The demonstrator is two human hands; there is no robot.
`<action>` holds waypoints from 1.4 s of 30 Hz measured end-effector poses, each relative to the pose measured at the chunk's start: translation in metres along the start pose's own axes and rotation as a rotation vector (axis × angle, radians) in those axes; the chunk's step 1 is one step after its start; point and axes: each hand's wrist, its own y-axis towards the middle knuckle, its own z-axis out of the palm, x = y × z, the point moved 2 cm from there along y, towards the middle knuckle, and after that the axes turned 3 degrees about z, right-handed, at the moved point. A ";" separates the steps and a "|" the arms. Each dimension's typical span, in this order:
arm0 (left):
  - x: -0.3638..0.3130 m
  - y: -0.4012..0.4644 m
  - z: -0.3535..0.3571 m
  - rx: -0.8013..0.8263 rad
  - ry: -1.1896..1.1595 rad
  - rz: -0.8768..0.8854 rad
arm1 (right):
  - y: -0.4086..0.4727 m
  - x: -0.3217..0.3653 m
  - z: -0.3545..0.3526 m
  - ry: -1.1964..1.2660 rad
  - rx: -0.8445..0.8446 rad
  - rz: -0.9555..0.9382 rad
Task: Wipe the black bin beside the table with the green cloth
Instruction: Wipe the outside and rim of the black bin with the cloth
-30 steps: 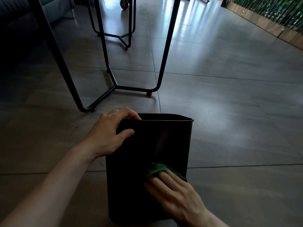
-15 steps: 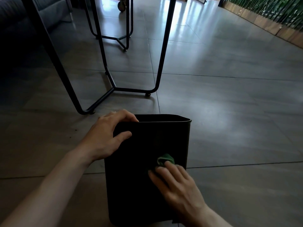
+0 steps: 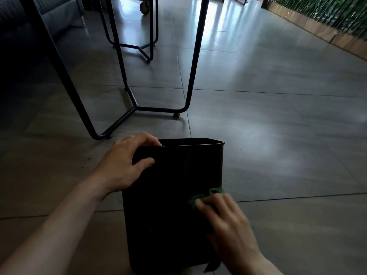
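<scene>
the black bin [image 3: 170, 205] stands upright on the tiled floor, a tall rectangular container with rounded corners and an open top, its near wall matte and dark. it sits just in front of the black metal table legs. the green cloth [image 3: 215, 192] is a small crumpled dark-green piece lying against the bin's near wall at its right edge, about halfway down; another strip of green shows by the bin's lower right corner.

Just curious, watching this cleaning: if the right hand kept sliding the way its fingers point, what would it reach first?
Probably the bin's right edge: the right hand presses the green cloth near it, fingers pointing up and slightly left. Motion blur makes this uncertain.
</scene>
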 end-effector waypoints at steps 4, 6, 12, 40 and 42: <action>-0.001 0.000 -0.003 0.032 -0.034 -0.028 | 0.024 -0.050 -0.052 0.273 -0.163 0.641; -0.003 -0.001 -0.004 0.062 -0.057 -0.039 | 0.035 -0.080 -0.079 0.675 -0.304 0.984; -0.008 -0.006 -0.010 0.136 -0.112 -0.070 | 0.042 -0.132 -0.120 1.148 -0.078 1.151; 0.004 -0.010 -0.019 -0.020 -0.133 -0.077 | 0.098 -0.046 -0.133 0.056 0.457 -0.025; 0.004 -0.004 -0.015 -0.079 -0.033 -0.043 | 0.106 -0.031 -0.141 -0.007 0.444 -0.041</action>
